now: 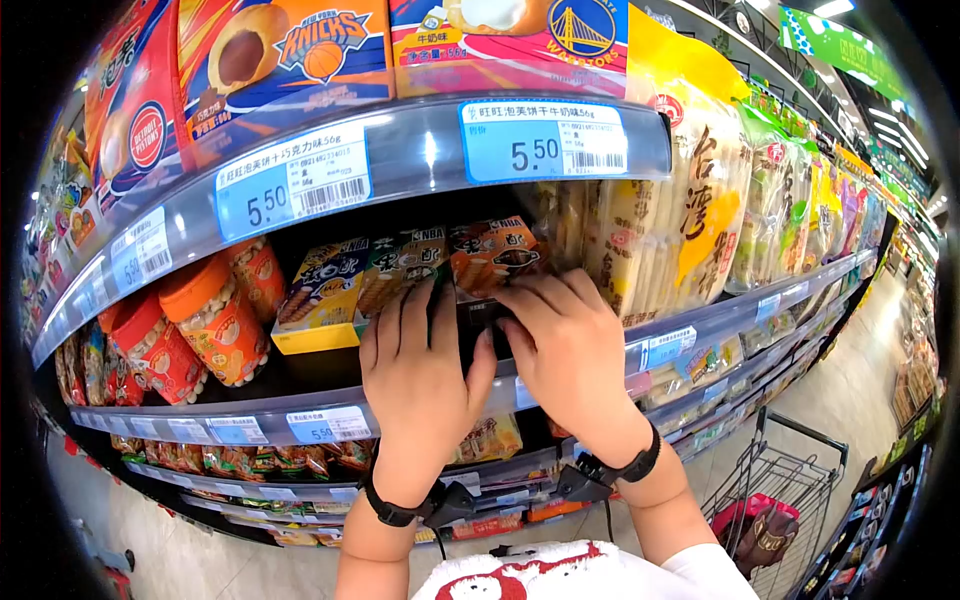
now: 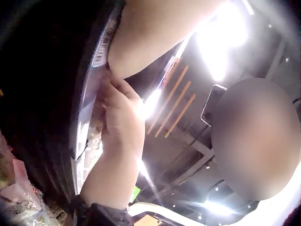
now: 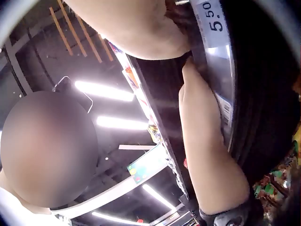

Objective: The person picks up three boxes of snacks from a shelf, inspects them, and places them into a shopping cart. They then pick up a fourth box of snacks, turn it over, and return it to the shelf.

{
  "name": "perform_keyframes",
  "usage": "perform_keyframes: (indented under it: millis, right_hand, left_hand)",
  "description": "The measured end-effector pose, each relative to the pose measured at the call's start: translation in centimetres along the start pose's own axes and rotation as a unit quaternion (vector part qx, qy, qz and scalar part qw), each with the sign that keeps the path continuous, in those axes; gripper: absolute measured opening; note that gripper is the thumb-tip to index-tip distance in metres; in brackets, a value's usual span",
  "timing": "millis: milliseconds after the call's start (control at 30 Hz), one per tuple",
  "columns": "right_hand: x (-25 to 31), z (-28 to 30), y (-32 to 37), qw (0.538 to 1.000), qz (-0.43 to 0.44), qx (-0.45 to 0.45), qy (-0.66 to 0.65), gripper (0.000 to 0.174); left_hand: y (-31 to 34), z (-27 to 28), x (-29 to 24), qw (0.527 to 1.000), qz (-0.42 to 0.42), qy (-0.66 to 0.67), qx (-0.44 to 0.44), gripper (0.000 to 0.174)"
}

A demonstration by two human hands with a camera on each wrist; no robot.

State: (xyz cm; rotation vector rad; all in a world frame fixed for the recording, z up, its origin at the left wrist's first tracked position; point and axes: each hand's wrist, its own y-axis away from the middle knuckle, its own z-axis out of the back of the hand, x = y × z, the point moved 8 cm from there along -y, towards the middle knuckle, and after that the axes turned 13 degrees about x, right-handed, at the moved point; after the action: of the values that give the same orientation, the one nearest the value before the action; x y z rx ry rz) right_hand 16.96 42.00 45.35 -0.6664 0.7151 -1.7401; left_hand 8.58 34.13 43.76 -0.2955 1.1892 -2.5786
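Note:
In the head view three small boxes lie on the middle shelf: a yellow box [image 1: 322, 300], a green box [image 1: 404, 258] and an orange-brown box [image 1: 492, 252]. My left hand [image 1: 425, 365] is over the front of the green box, back of the hand up, fingers reaching into the shelf. My right hand [image 1: 565, 340] bends its fingers over the front of the orange-brown box; its fingertips are partly hidden. Both thumbs point toward each other near a dark gap between the boxes. Each wrist view shows the opposite hand from below, the left hand [image 3: 200, 89] and the right hand [image 2: 123, 110].
Orange-lidded jars [image 1: 215, 320] stand left of the boxes, and tall packs of yellow snacks [image 1: 690, 200] to the right. A shelf edge [image 1: 415, 150] with price labels runs above the hands, large boxes on it. A wire cart [image 1: 780, 490] is at lower right.

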Motion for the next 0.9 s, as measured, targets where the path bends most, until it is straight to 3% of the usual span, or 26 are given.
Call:
perform_keyframes:
  millis: [400, 600, 700, 800, 900]
  right_hand:
    - [-0.6, -1.7, -1.0, 0.999, -0.011, 0.031, -0.031, 0.018]
    - [-0.6, -2.1, -0.8, 0.998, 0.000, 0.058, 0.030, 0.021]
    - [-0.3, -2.1, -0.4, 0.999, 0.020, 0.013, 0.037, 0.021]
    - [-0.4, -2.3, -0.4, 0.999, -0.014, 0.045, 0.019, 0.021]
    - [0.0, -2.0, 0.2, 0.999, -0.006, -0.007, 0.046, 0.021]
  left_hand:
    - [0.3, -0.7, 0.2, 1.000, 0.000, 0.014, 0.011, 0.045]
    - [0.2, -0.9, 0.1, 1.000, -0.002, -0.004, 0.018, 0.046]
    - [0.2, -1.0, 0.2, 1.000, -0.003, 0.011, 0.023, 0.046]
    - [0.1, -1.3, 0.5, 0.999, 0.000, 0.038, 0.030, 0.045]
    - [0.1, -1.4, 0.6, 0.998, 0.006, 0.062, 0.031, 0.043]
